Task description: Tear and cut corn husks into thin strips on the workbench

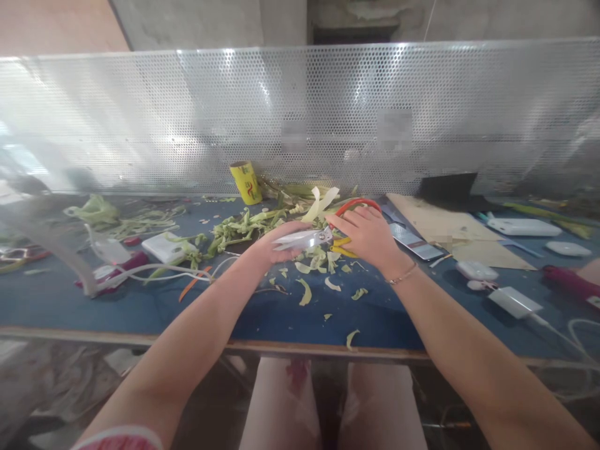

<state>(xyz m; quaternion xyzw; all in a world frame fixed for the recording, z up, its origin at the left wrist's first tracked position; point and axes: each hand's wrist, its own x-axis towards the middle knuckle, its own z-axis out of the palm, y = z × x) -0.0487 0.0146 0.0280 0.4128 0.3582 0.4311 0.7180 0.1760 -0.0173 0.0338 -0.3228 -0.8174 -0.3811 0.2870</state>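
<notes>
Nearest on the blue worktop [281, 325], close to its wooden edge and on the near side of the large silver-bladed scissors [307, 239] with red and yellow handles, lies a thin, curved, pale green peeling [351, 339]. To the near right of the scissors sits a rectangular white plastic charger [514, 302] with a white cable. A broader, crescent-shaped pale green piece [304, 292] lies just on their near side, and a slim orange strip [194, 284] to their near left.

The right hand [368, 234], a thin bracelet [402, 275] at its wrist, has its grip closed round the scissors' handles, holding them over the worktop, blades pointing left. The left hand [276, 234] is at the blade end, partly hidden behind the metal; I cannot tell whether its grip holds anything. A flat, dark-edged smartphone [416, 242] lies right of the scissors.

Beyond the scissors to the left spreads a heap of leafy green stalks [244, 228]; just behind them, a pale, ribbon-like strip [319, 203] sticks up. Farther beyond the scissors, leftward, stands a yellow printed cylinder [246, 183], then a perforated silver metal screen [234, 112].
</notes>
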